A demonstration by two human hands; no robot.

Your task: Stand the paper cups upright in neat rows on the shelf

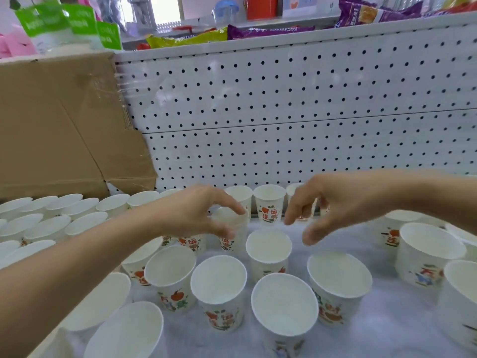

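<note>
Several white paper cups with red and green prints stand upright on the white shelf (397, 324). My left hand (198, 211) reaches in from the left and grips a blurred cup (232, 237) near its rim, forefinger over the top and thumb on its side. My right hand (335, 202) hovers just right of it with fingers loosely curled downward, holding nothing. Between the two hands stands a back-row cup (269, 204) against the pegboard, and a middle cup (268, 250) below it. Nearer cups (219, 280) form a loose front row.
A perforated white back panel (284, 112) closes the shelf behind. A brown cardboard box (59, 125) stands at the back left above densely packed cups (49, 223). Larger cups (426, 254) stand at the right. Snack packets (268, 31) lie on the upper shelf.
</note>
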